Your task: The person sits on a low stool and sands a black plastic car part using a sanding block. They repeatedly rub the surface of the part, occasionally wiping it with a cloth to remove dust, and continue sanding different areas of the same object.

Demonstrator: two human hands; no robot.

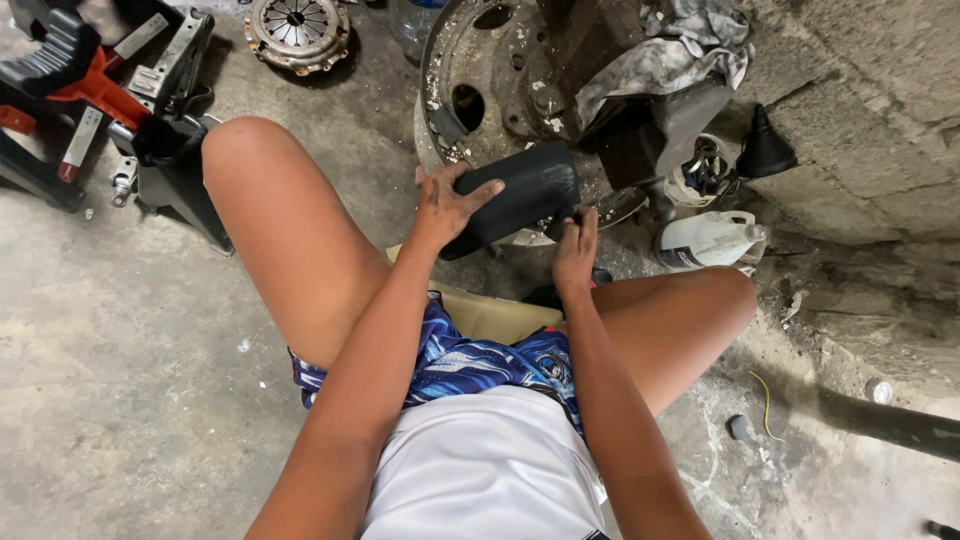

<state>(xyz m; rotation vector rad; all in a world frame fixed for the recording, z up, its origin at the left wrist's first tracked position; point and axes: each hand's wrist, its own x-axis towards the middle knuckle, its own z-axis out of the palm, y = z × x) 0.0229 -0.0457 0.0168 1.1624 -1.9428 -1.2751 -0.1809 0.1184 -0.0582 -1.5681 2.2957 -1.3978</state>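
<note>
I sit on a low seat on a concrete floor, knees apart. My left hand [447,203] lies over the near end of a black rubber piece [528,190], fingers spread on its top. My right hand [576,247] is curled at the lower right corner of the same black piece, gripping its edge. The piece rests against a rusty steel wheel rim [470,75] that stands just beyond my hands.
A red and black jack frame [95,95] stands at the far left. A round clutch plate [298,30] lies at the top. A white plastic jug [708,238], a black funnel [765,148] and a grey rag [665,55] sit right of the rim, against a rough wall [870,120].
</note>
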